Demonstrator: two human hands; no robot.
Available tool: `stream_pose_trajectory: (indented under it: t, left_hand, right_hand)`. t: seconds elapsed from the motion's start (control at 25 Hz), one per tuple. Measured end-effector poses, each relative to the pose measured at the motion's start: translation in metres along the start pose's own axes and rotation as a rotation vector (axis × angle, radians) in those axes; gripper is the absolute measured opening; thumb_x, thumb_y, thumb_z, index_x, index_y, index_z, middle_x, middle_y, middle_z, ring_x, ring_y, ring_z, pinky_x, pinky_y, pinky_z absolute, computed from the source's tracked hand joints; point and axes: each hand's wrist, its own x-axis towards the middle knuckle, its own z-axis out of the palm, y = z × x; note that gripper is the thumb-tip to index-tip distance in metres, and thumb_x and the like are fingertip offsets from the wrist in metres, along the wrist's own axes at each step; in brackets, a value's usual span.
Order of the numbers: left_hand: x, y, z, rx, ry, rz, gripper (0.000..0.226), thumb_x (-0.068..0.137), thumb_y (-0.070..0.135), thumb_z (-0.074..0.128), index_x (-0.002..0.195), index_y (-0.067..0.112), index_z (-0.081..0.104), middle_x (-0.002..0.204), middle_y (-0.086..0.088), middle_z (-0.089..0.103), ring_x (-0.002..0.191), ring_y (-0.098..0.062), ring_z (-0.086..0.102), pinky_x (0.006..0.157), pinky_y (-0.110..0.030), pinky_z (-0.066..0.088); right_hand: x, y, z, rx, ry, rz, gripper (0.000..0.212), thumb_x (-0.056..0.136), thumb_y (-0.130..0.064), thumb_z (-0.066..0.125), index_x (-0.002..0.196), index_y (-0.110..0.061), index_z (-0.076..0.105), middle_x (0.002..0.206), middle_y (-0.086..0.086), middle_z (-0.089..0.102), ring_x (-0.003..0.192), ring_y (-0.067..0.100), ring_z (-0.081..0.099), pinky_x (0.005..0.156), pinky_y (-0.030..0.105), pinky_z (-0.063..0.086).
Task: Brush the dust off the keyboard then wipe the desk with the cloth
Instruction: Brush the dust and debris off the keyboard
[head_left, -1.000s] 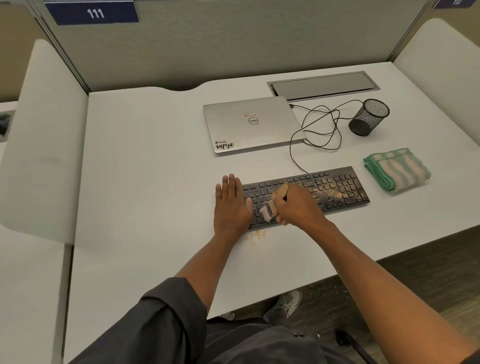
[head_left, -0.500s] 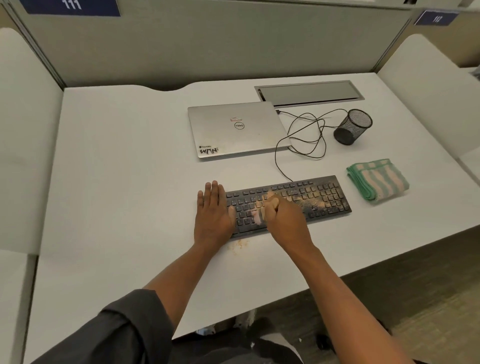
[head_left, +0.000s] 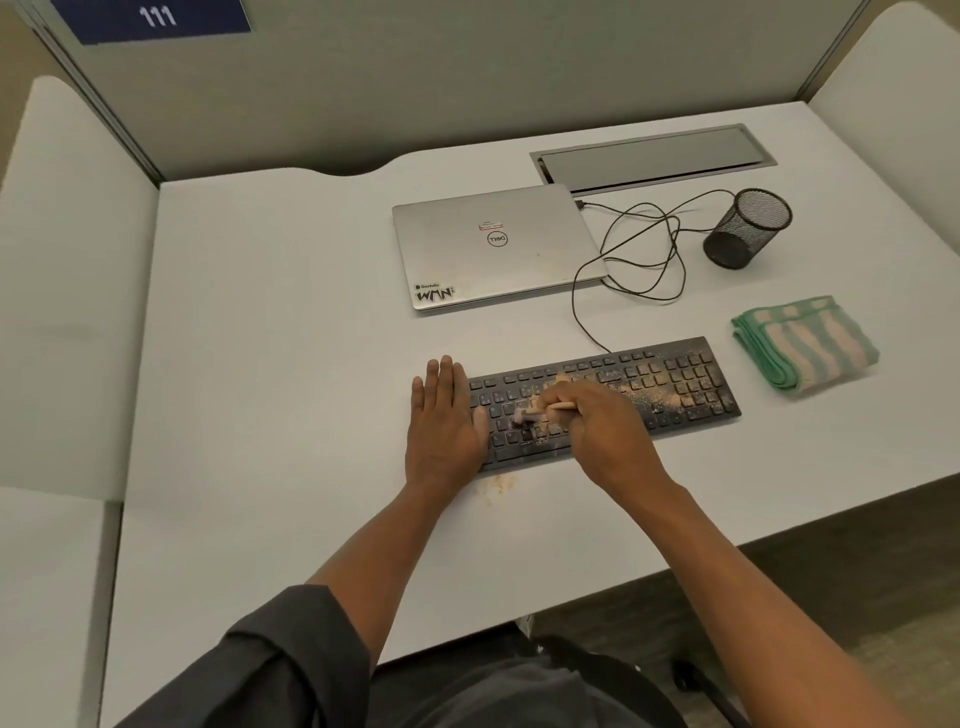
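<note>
A black keyboard (head_left: 670, 382) lies on the white desk (head_left: 291, 364), its right half powdered with tan dust. My right hand (head_left: 602, 431) grips a small wooden-handled brush (head_left: 535, 413), whose bristle end touches the keys left of centre. My left hand (head_left: 441, 421) rests flat, fingers straight, on the desk and the keyboard's left end. A folded green-and-peach striped cloth (head_left: 805, 343) lies to the right of the keyboard, untouched.
A little tan dust (head_left: 496, 486) lies on the desk in front of the keyboard. A shut silver laptop (head_left: 493, 244) sits behind it, with a tangled black cable (head_left: 644, 254), a black mesh cup (head_left: 748, 228) and a grey cable hatch (head_left: 654, 158). Partition panels stand behind and at both sides.
The brush has shifted a little on the left-centre keys under my right hand. My left hand stays flat at the keyboard's left end. The camera view moved.
</note>
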Motion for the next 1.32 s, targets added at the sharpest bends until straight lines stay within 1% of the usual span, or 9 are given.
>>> stream_pose_trajectory:
  t: [0.2, 0.4, 0.56, 0.64, 0.72, 0.8, 1.0, 1.24, 1.32]
  left_hand:
    - [-0.001, -0.001, 0.000, 0.009, 0.000, -0.001, 0.079, 0.093, 0.046, 0.009, 0.160, 0.002, 0.013, 0.169, -0.015, 0.007, 0.157, -0.027, -0.001, 0.126, -0.041, -0.008]
    - [0.000, 0.002, 0.000, 0.005, 0.019, -0.013, 0.080, 0.093, 0.045, 0.009, 0.160, 0.003, 0.014, 0.169, -0.015, 0.009, 0.157, -0.026, 0.000, 0.126, -0.039, -0.010]
    - [-0.002, 0.002, 0.000, 0.011, 0.034, -0.010, 0.079, 0.093, 0.045, 0.010, 0.160, 0.003, 0.016, 0.168, -0.015, 0.011, 0.157, -0.027, 0.001, 0.126, -0.039, -0.008]
    - [-0.002, 0.003, 0.001, 0.022, 0.029, -0.012, 0.079, 0.093, 0.045, 0.010, 0.160, 0.003, 0.016, 0.168, -0.015, 0.011, 0.157, -0.027, 0.001, 0.126, -0.038, -0.009]
    - [-0.002, 0.002, 0.000, 0.024, 0.021, -0.021, 0.078, 0.094, 0.045, 0.011, 0.160, 0.003, 0.016, 0.169, -0.014, 0.010, 0.157, -0.026, 0.000, 0.126, -0.038, -0.009]
    - [-0.001, 0.002, -0.001, 0.028, 0.001, -0.030, 0.070, 0.100, 0.039, 0.021, 0.160, 0.004, 0.014, 0.169, -0.014, 0.009, 0.157, -0.026, 0.000, 0.126, -0.039, -0.008]
    - [-0.001, 0.009, -0.002, 0.018, -0.003, -0.085, 0.062, 0.106, 0.027, 0.029, 0.161, 0.004, 0.011, 0.169, -0.014, 0.005, 0.157, -0.026, -0.003, 0.126, -0.041, -0.007]
    - [-0.001, 0.011, -0.001, 0.034, 0.008, -0.100, 0.062, 0.106, 0.028, 0.027, 0.161, 0.005, 0.009, 0.169, -0.013, 0.004, 0.157, -0.025, -0.004, 0.126, -0.040, -0.008]
    - [-0.002, 0.012, 0.000, 0.037, 0.011, -0.101, 0.062, 0.106, 0.028, 0.026, 0.161, 0.005, 0.009, 0.169, -0.013, 0.003, 0.157, -0.025, -0.004, 0.126, -0.040, -0.007]
  right_hand:
    - [0.002, -0.006, 0.011, -0.009, -0.092, -0.097, 0.024, 0.093, 0.001, 0.060, 0.094, -0.019, 0.075, 0.094, -0.002, 0.069, 0.087, 0.015, 0.061, 0.080, 0.040, 0.054]
    - [0.004, 0.000, -0.011, -0.121, 0.043, -0.123, 0.019, 0.098, -0.008, 0.057, 0.099, -0.017, 0.073, 0.090, -0.009, 0.061, 0.075, -0.002, 0.051, 0.065, 0.011, 0.038]
    - [0.011, -0.002, -0.001, -0.009, -0.063, -0.173, 0.024, 0.092, 0.001, 0.059, 0.093, -0.018, 0.074, 0.091, -0.005, 0.067, 0.084, 0.010, 0.060, 0.077, 0.036, 0.053]
    - [0.008, -0.001, -0.001, -0.067, -0.051, -0.192, 0.027, 0.092, 0.003, 0.057, 0.092, -0.017, 0.073, 0.089, -0.009, 0.064, 0.080, 0.002, 0.057, 0.073, 0.028, 0.052]
    - [0.011, 0.002, -0.010, -0.182, -0.034, -0.146, 0.023, 0.096, 0.000, 0.056, 0.094, -0.018, 0.071, 0.088, -0.010, 0.061, 0.072, -0.008, 0.049, 0.062, 0.012, 0.037]
    - [0.018, 0.004, -0.017, -0.229, -0.021, -0.116, 0.018, 0.099, -0.008, 0.055, 0.095, -0.019, 0.069, 0.088, -0.006, 0.060, 0.070, -0.003, 0.049, 0.057, 0.014, 0.030]
    - [0.022, -0.002, -0.005, -0.041, -0.121, -0.168, 0.014, 0.095, -0.010, 0.062, 0.092, -0.021, 0.071, 0.089, 0.001, 0.070, 0.084, 0.017, 0.062, 0.071, 0.032, 0.050]
    - [0.030, -0.004, -0.020, -0.134, -0.049, -0.095, 0.019, 0.097, -0.003, 0.055, 0.093, -0.016, 0.068, 0.083, -0.006, 0.062, 0.065, -0.011, 0.057, 0.051, 0.008, 0.035]
    - [0.033, -0.013, -0.015, -0.057, -0.082, -0.121, 0.020, 0.097, -0.005, 0.057, 0.089, -0.020, 0.068, 0.084, -0.005, 0.064, 0.068, -0.005, 0.059, 0.059, 0.017, 0.042]
